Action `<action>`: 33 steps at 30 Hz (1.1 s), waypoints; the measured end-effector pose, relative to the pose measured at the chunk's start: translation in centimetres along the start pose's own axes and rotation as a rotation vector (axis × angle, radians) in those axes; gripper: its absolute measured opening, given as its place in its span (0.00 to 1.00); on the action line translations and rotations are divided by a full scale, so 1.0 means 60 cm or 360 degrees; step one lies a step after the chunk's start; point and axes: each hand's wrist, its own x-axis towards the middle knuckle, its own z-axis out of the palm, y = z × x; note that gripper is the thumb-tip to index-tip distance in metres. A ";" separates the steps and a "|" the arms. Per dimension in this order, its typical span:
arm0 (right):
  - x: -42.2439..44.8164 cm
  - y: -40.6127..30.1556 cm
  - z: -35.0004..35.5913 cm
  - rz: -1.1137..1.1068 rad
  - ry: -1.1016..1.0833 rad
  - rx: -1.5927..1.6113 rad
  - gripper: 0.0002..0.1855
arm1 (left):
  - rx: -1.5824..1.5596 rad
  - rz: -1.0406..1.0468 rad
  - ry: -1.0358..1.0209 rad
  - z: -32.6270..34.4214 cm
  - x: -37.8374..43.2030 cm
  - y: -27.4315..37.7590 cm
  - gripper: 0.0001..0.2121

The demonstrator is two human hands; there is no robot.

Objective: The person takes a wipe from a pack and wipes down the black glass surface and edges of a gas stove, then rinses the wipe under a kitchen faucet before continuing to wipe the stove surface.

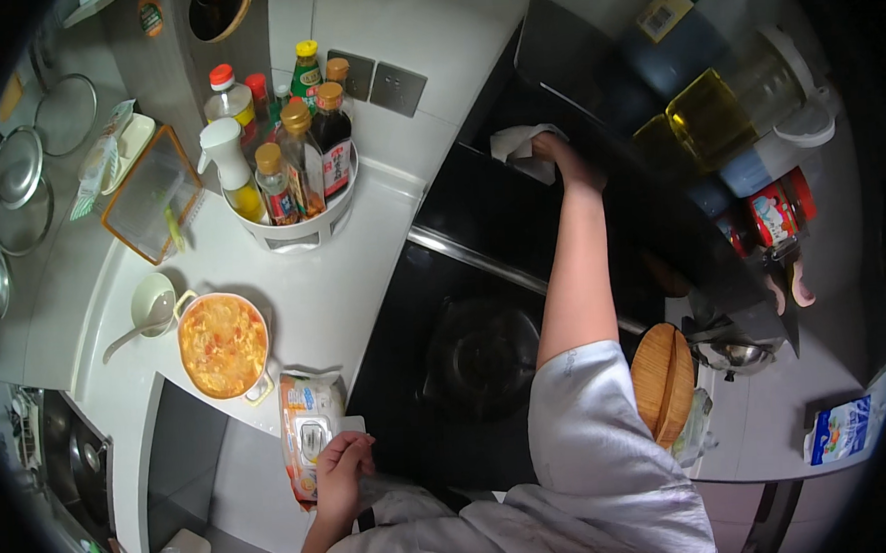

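My right hand [554, 147] is stretched far forward, gripping a white wipe [515, 146] against the black glossy panel [476, 192] behind the cooktop. The black glass cooktop [409, 338] lies below that arm, with a round burner zone [481, 357] in its middle. My left hand [343, 458] is held low, fingers curled in and no object visible in them. It overlaps the edge of a pack of wet wipes [299, 397], whose lid [353, 424] looks raised; whether the hand touches the pack cannot be told.
A two-handled pot of tomato-and-egg soup [223, 344] stands near the counter's edge, beside a bowl [153, 303] with a spoon. Behind it is a white rack [290, 236] of sauce bottles. On the right are a wooden lid [663, 385], a red-lidded jar [778, 210] and an oil jug [709, 116].
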 end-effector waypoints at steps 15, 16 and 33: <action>0.005 0.384 -0.165 0.0226 0.0330 -0.0292 0.54 | 0.0074 -0.0067 -0.0077 0.048 0.018 -0.018 0.06; 0.003 0.403 -0.173 0.0345 0.0309 0.0001 0.54 | 0.0086 -0.0079 -0.0085 0.053 0.018 -0.019 0.06; -0.025 0.141 -0.091 0.0618 0.0456 0.3200 0.47 | -0.0099 0.0072 0.0008 0.005 -0.012 -0.003 0.06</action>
